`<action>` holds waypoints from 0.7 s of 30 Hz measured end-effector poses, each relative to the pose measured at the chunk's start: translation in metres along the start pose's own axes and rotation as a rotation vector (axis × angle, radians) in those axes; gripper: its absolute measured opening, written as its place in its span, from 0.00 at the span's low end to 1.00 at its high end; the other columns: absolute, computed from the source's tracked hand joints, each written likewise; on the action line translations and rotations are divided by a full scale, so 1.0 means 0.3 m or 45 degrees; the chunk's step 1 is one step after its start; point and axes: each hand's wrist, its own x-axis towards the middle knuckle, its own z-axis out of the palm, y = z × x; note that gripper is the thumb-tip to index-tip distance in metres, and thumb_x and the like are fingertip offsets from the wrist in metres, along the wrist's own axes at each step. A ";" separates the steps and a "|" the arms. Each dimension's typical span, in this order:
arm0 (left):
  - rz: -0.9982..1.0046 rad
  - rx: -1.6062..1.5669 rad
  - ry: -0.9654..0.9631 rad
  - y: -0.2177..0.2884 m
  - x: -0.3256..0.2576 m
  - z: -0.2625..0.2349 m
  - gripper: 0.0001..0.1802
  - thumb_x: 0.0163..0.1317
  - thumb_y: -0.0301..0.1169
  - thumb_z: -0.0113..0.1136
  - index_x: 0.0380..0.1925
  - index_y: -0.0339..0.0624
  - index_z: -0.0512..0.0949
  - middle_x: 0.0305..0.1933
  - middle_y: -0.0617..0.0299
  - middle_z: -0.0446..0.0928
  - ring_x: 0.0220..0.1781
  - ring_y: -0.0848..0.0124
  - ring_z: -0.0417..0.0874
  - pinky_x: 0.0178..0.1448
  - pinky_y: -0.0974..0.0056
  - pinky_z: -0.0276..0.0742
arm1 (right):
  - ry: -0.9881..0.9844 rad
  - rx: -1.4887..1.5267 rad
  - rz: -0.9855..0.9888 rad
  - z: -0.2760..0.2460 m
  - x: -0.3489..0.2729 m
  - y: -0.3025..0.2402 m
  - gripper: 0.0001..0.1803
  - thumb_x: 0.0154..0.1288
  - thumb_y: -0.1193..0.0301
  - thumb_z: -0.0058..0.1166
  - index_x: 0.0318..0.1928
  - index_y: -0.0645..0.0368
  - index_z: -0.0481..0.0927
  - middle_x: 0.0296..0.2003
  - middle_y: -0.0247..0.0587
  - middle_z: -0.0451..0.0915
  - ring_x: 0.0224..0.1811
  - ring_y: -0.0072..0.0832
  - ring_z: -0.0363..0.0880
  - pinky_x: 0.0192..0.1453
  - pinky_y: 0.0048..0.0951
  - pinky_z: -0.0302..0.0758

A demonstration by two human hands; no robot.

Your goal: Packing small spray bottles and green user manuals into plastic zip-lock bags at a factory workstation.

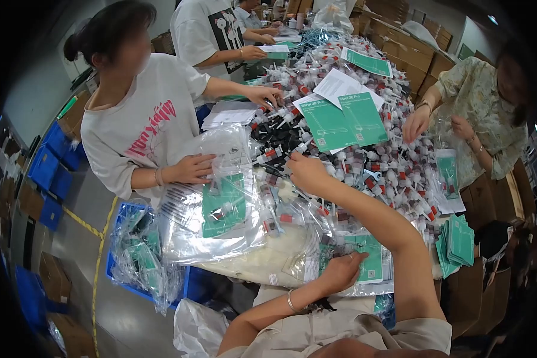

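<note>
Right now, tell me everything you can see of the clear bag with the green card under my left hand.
The clear plastic bag lies flat at the table's near edge, glossy and wrinkled. Inside shows a green printed card with white lettering and a small square code. The left hand, a bracelet on its wrist, presses on its left part, fingers spread. It rests on other clear bags, with a white sheet beside it. Whether it is sealed cannot be told.
</note>
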 end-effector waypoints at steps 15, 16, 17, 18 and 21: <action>-0.042 -0.025 -0.044 0.018 0.018 -0.028 0.20 0.54 0.23 0.52 0.49 0.37 0.71 0.26 0.52 0.75 0.28 0.56 0.79 0.32 0.55 0.75 | 0.006 -0.121 -0.141 0.026 -0.031 0.005 0.20 0.51 0.73 0.51 0.48 0.60 0.73 0.54 0.53 0.70 0.29 0.43 0.81 0.27 0.39 0.78; -0.077 0.031 -0.035 0.020 0.020 -0.024 0.19 0.53 0.24 0.52 0.48 0.37 0.72 0.27 0.53 0.75 0.29 0.57 0.79 0.32 0.56 0.76 | 0.049 -0.095 -0.143 -0.006 -0.059 -0.003 0.20 0.54 0.71 0.51 0.50 0.59 0.72 0.52 0.46 0.71 0.30 0.41 0.81 0.28 0.39 0.77; -0.073 0.066 -0.041 0.011 0.019 -0.012 0.18 0.53 0.24 0.53 0.47 0.38 0.73 0.30 0.53 0.77 0.29 0.58 0.79 0.32 0.57 0.76 | 0.115 -0.020 -0.157 -0.031 -0.092 -0.002 0.20 0.56 0.70 0.52 0.50 0.57 0.72 0.51 0.42 0.72 0.30 0.39 0.80 0.28 0.38 0.77; -0.048 0.060 -0.063 0.010 0.018 -0.004 0.18 0.53 0.24 0.53 0.47 0.38 0.73 0.30 0.53 0.77 0.29 0.58 0.79 0.32 0.57 0.76 | 0.184 0.052 -0.172 -0.057 -0.132 0.007 0.19 0.58 0.69 0.52 0.51 0.56 0.72 0.50 0.38 0.72 0.30 0.37 0.80 0.27 0.37 0.77; -0.001 0.089 0.002 0.009 0.020 0.006 0.17 0.53 0.24 0.53 0.46 0.39 0.73 0.33 0.55 0.77 0.29 0.59 0.80 0.32 0.58 0.76 | 0.282 0.057 -0.235 -0.131 -0.273 0.041 0.16 0.59 0.68 0.54 0.49 0.53 0.74 0.46 0.32 0.74 0.29 0.33 0.79 0.25 0.33 0.75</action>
